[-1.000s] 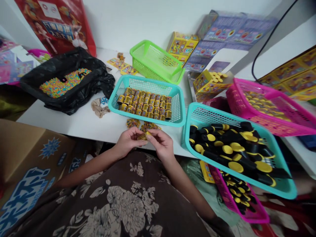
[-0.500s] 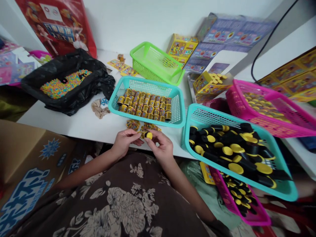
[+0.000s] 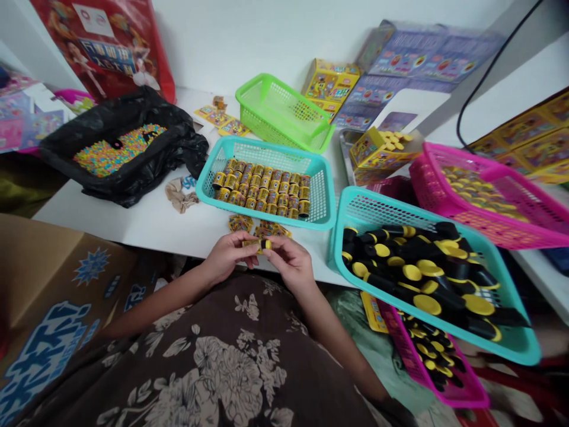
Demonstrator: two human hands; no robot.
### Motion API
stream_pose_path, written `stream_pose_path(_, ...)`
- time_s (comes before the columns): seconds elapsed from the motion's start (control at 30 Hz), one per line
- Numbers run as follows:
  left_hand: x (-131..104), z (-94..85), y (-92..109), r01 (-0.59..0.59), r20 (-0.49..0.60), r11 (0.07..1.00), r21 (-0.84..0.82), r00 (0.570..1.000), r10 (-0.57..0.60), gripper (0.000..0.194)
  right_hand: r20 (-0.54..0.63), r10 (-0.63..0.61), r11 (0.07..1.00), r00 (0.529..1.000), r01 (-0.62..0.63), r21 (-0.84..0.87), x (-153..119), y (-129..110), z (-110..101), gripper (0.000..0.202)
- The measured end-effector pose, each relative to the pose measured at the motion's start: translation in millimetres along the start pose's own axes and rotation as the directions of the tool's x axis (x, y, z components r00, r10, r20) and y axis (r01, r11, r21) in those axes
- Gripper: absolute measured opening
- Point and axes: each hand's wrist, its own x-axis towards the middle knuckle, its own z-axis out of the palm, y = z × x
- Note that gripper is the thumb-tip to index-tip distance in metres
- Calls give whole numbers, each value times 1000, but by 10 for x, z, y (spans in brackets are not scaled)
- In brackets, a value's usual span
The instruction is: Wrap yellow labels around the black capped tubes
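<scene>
Just past the table's front edge, my left hand point(image 3: 224, 258) and my right hand point(image 3: 293, 262) meet with their fingertips close together. My right fingers pinch a small black canister with a yellow lid point(image 3: 266, 244). A yellow printed label point(image 3: 251, 243) is pinched in my left fingers, against the canister; how much of it is stuck on is hidden. Beyond my hands lie two small piles of printed labels point(image 3: 240, 223). Behind them, a teal basket point(image 3: 267, 218) holds rows of labelled canisters point(image 3: 262, 193).
At right, a larger teal basket point(image 3: 335, 237) holds black canisters with yellow lids point(image 3: 411, 273). Pink baskets point(image 3: 489, 234) stand beside and below it. A green basket point(image 3: 284, 121) sits behind. A black-bag-lined bin point(image 3: 146, 169) of colourful pellets is at left, above a cardboard box point(image 3: 84, 279).
The canister has turned in my fingers, so its lid now faces sideways and the label lies straighter along it. Both hands stay in nearly the same place.
</scene>
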Motion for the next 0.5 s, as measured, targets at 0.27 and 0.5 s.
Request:
stream_pose_path(0.27,21,11,41,99,50,988,-119,994,-94,35,70,-247,963,967,253,-93,61,-152,-137,29)
stream_pose_path(0.5,-8,97,56,118,49,970,-210,993,-110,34,125,-241,935,962,265,-234,5,-132,10,41)
